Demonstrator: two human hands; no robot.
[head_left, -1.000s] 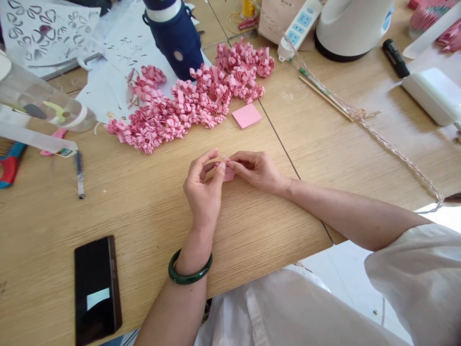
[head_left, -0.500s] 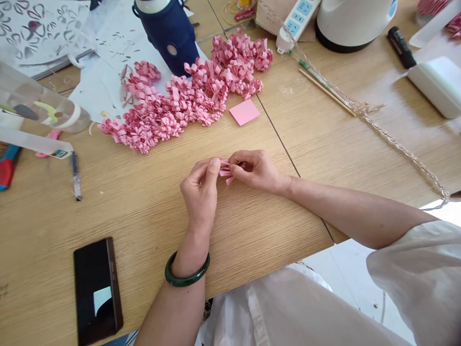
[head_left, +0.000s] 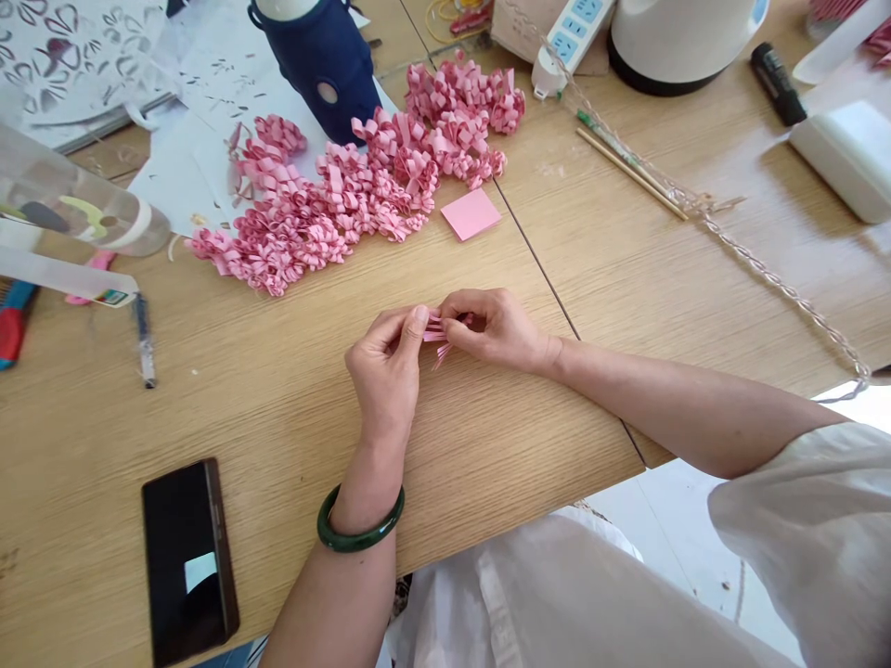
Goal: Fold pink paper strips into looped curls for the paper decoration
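Note:
Between my two hands is a small piece of pink paper point(head_left: 434, 330) cut into narrow strips like a fringe. My left hand point(head_left: 387, 366), with a dark green bangle on its wrist, pinches the left end between thumb and fingers. From the other side my right hand point(head_left: 491, 325) pinches the strips, and its fingertips partly hide them. Some strip ends stick out below the right thumb. Beyond my hands lie a pink paper pad point(head_left: 471, 214) and a long heap of curled pink paper flowers point(head_left: 334, 209).
A dark phone point(head_left: 187, 561) lies at the front left, a pen point(head_left: 144, 341) above it. Behind the flowers stands a blue-sleeved bottle point(head_left: 320, 70). At the back are a power strip point(head_left: 572, 42) and a white appliance point(head_left: 682, 42); a twisted cord point(head_left: 783, 288) crosses the right side.
My hands stay almost in place, still pinching the fringed paper. The strips below the right thumb have shifted slightly, and the whole view has moved a little.

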